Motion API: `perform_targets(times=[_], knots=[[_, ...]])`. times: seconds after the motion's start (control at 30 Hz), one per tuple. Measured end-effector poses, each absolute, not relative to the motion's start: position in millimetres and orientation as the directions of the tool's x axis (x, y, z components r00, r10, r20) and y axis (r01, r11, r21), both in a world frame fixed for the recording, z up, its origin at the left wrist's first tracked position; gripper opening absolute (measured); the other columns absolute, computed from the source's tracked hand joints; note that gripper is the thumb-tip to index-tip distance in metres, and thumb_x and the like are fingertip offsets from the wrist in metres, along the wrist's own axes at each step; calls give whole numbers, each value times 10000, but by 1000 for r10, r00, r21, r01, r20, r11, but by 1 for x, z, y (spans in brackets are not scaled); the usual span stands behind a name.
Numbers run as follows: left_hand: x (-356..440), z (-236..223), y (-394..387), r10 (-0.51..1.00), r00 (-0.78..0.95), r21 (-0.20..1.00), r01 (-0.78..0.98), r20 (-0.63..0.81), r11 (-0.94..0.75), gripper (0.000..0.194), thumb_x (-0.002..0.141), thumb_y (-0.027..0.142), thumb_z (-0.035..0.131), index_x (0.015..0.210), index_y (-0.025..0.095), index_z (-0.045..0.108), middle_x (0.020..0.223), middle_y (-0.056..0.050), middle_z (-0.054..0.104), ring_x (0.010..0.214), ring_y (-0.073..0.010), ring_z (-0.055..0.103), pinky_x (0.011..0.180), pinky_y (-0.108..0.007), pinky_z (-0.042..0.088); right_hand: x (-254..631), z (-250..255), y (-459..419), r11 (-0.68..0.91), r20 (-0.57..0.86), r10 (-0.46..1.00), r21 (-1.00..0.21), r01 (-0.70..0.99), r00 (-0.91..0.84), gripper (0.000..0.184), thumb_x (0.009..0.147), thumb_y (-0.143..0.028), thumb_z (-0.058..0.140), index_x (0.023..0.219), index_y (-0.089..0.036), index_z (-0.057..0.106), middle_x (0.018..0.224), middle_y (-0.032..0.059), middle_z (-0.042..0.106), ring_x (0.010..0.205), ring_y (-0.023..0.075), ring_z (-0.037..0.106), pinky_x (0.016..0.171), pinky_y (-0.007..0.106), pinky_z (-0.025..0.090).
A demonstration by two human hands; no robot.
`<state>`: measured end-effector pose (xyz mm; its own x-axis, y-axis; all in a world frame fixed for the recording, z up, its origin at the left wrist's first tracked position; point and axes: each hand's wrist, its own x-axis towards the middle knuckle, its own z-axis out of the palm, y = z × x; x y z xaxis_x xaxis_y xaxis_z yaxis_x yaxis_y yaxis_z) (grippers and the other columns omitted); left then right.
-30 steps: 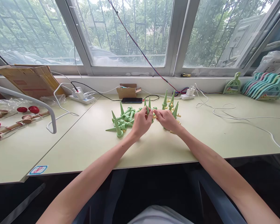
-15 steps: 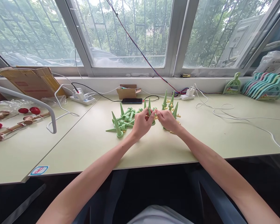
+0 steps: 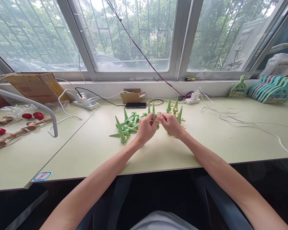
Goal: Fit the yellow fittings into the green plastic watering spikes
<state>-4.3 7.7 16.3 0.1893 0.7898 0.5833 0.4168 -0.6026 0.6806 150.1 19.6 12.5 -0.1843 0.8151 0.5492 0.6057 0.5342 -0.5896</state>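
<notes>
My left hand (image 3: 146, 128) is closed around a green plastic watering spike (image 3: 154, 116), with part of it hidden by the fingers. My right hand (image 3: 172, 125) meets it with fingertips pinched together at the spike's side. What those fingertips hold, if anything, is too small and covered to make out. Left of my hands lies a pile of green spikes (image 3: 128, 122), some lying and some on end. Just behind my right hand stand several more spikes (image 3: 169, 104) with small yellow valve pieces (image 3: 183, 120) at their bases.
Behind the pile are a phone (image 3: 135, 105) and a small cardboard box (image 3: 132, 96). A power strip (image 3: 192, 100) trails a white cable (image 3: 249, 121) across the right side. Wooden toys with red balls (image 3: 38, 115) lie at left, beneath a grey curved bar (image 3: 48, 111).
The view has shifted slightly. My hands stay together at the spike, the right fingertips moving a little against it.
</notes>
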Motion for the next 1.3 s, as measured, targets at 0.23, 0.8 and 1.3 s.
perform_targets(times=[0.23,0.8,1.3], knots=[[-5,16,9,824,116,707,457,554,-540,353,970,489,420,755,212,465,526,51,448,396,-97,435,477,-255,339,150,16,14,642,575,761,-599,478,-300,297,958,-437,475,816,-186,549,797,29,599,707,135,523,606,251,394],[-6,14,10,780,147,666,439,609,-603,315,975,443,456,939,195,647,975,-58,558,655,-105,547,648,-268,474,147,13,16,722,607,691,-549,422,-392,163,928,-318,550,875,-195,643,765,27,589,739,147,525,642,257,430],[-3,18,7,767,97,673,417,635,-610,293,990,436,416,969,186,567,1011,-55,595,617,-89,524,606,-252,441,150,13,18,689,666,704,-555,466,-247,228,891,-347,591,730,-194,542,689,3,561,626,119,494,593,257,409]])
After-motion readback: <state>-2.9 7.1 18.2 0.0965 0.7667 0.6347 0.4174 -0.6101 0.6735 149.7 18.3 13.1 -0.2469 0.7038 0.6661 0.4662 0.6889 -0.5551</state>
